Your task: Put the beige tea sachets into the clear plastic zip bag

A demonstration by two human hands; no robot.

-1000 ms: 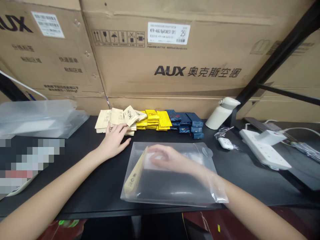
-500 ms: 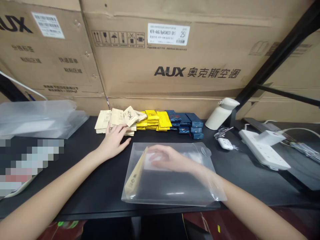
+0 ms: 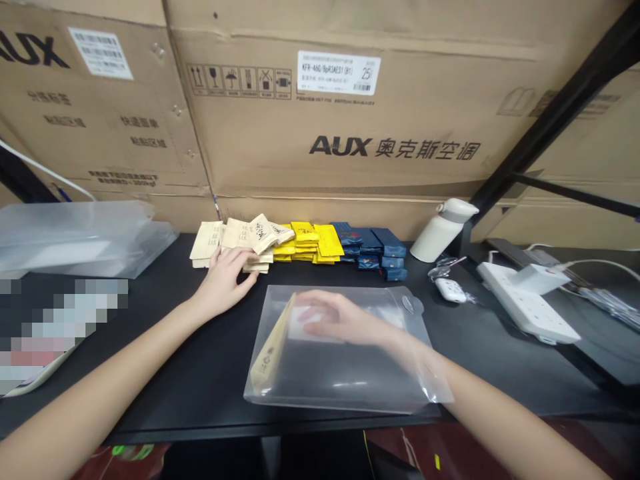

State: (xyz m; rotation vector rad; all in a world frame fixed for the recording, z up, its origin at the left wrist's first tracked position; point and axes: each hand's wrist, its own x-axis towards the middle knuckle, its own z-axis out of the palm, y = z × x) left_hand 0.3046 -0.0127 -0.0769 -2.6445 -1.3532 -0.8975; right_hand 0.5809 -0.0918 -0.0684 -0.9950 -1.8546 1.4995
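Note:
My left hand (image 3: 223, 279) rests at the front of a pile of beige packets (image 3: 235, 232), its fingers over them and its thumb apart at their front edge. No packet is lifted. My right hand (image 3: 337, 317) is inside a translucent plastic document pouch (image 3: 350, 380) with a button tab, fingers loosely curled and thumb apart. Inside the pouch, a beige packet (image 3: 270, 350) with dark printing leans along the left side. The right fingertips are close to its upper end; I cannot tell whether they touch it. A whitish rectangle (image 3: 315, 327) shows under that hand.
Yellow packets (image 3: 327, 241) and dark blue packets (image 3: 385, 243) are stacked beside the beige ones. A cream bottle (image 3: 440, 230), a white earbud case (image 3: 450, 290) and a power strip (image 3: 530, 300) are on the right. More translucent pouches (image 3: 75, 237) lie left. Large cartons (image 3: 350, 173) stand behind.
My left hand has shifted slightly left, its thumb drawing nearer the beige packets. My right hand and the pouch have barely moved.

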